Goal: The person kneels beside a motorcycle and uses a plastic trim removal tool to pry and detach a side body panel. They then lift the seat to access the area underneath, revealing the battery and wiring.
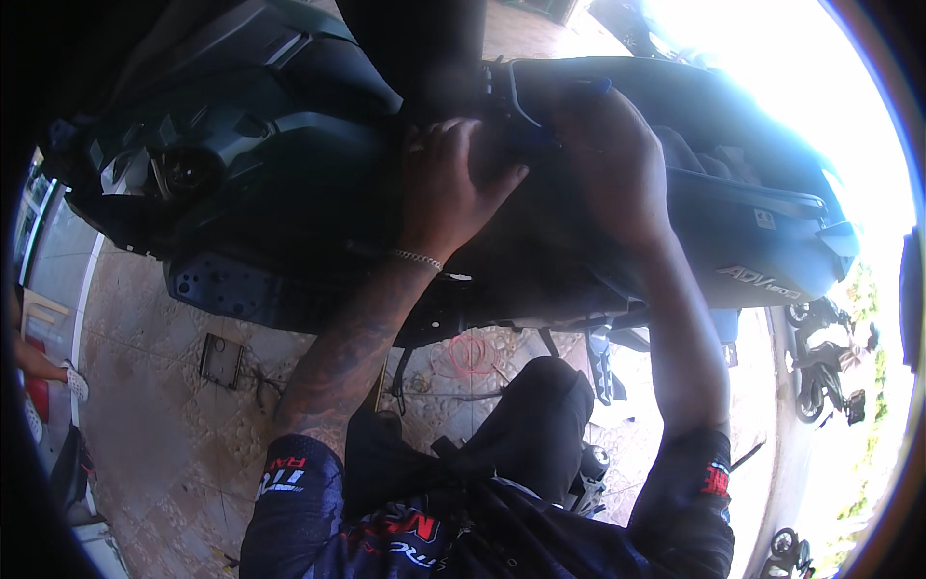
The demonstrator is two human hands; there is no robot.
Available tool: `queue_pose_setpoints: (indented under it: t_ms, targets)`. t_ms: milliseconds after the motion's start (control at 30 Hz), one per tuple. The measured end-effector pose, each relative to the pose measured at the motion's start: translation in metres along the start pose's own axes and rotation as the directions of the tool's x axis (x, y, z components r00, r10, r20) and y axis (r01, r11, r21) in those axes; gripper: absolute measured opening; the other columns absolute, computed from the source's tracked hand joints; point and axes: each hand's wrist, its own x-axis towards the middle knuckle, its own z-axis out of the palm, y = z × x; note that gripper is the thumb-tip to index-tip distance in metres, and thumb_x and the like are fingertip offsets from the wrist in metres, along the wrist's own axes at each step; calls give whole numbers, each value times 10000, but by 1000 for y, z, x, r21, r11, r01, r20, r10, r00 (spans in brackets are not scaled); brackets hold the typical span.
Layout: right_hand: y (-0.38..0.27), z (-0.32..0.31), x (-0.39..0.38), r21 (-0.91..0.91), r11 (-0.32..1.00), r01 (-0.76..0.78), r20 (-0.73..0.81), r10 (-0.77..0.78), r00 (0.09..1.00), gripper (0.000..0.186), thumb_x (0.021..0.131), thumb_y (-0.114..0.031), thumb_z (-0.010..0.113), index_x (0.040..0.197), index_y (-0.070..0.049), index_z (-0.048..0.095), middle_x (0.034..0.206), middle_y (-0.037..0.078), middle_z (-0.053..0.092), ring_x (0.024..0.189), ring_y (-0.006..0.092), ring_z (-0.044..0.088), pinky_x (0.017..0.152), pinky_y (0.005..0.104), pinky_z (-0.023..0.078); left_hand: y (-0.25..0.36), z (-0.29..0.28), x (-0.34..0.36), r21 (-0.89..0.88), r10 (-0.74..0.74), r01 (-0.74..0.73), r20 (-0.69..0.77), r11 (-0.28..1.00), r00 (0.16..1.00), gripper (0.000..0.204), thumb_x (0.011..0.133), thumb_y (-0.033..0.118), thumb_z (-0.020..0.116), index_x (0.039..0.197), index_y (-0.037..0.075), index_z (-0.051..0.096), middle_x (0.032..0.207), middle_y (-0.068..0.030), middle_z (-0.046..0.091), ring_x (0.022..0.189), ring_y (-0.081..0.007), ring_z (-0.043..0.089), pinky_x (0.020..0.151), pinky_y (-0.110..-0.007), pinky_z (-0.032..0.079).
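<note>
1. So here we've got a dark blue scooter (318, 145) with its body panels partly off. The lower part under the floorboard looks stripped, with a bare plastic bracket (231, 289) showing along the near side. That much of the teardown looks done, going by how it sits.

2. Left hand (449, 188) is curled over the dark middle section of the bike, fingers bent and pressing down on the bodywork. Can't tell if it's actually gripping something or just bracing; the area under the palm is too dark.

3. Right hand (608, 164) is closed around a blue-handled tool (569, 96), looks like a screwdriver, with the handle end poking out past the knuckles. The tip is hidden between the two hands, so no idea which fastener it's on.

4. Both hands are right next to each other at the centre of the scooter, just ahead of the rear side panel (762, 241), which is still mounted.

5. On the tiled floor (145, 405) below: a coil of red wire (473, 352) and a small square metal frame (220, 360), both lying loose, well apart from the hands.

6. My read: midway. Some panels off, centre piece still being worked, rear side still to go.
</note>
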Motion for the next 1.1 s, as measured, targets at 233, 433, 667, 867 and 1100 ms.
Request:
queue_pose_setpoints:
  t_ms: [233, 433, 667, 867, 1100]
  targets:
    - [-9, -15, -1, -291, 945, 149, 358, -37, 933, 155, 900, -89, 613, 1050, -70, 649, 924, 114, 675, 819, 321, 677, 715, 404, 539, -2, -9, 0, 27, -37, 36, 43, 999, 998, 644, 815, 558, 721, 1117, -4, 632, 1157, -158, 619, 1086, -310, 595, 986, -455, 429]
    - [-23, 2, 3, -640, 731, 237, 507, 170, 845, 95, 908, -136, 571, 963, -69, 609, 900, 120, 661, 820, 322, 680, 690, 414, 544, -4, -14, -4, 81, -33, 31, 33, 996, 999, 677, 799, 578, 720, 1137, -3, 635, 1176, -156, 604, 1113, -311, 576, 1026, -477, 409]
    - [-31, 8, 17, -559, 772, 302, 575, 98, 812, 160, 877, -176, 600, 975, -50, 605, 907, 142, 665, 848, 327, 679, 726, 420, 551, -12, -20, -9, 141, -40, 34, 45, 989, 998, 735, 792, 609, 703, 1197, 4, 602, 1207, -160, 571, 1152, -335, 561, 1111, -563, 295]
    - [-38, -4, 25, -539, 807, 242, 482, 61, 874, 222, 810, -215, 690, 975, -71, 656, 911, 108, 680, 895, 306, 672, 788, 416, 535, -33, -35, -7, 312, -75, 56, 48, 948, 996, 735, 805, 615, 681, 1221, 16, 589, 1175, -181, 595, 1185, -329, 549, 1131, -607, 228]
    - [12, 6, 52, -414, 839, 353, 442, -154, 884, 170, 827, -182, 669, 977, -102, 674, 907, 77, 688, 896, 274, 671, 799, 408, 524, -43, -47, -5, 411, -22, -12, 78, 912, 997, 689, 840, 601, 649, 1219, 27, 600, 1185, -176, 601, 1196, -318, 546, 1127, -657, 181]
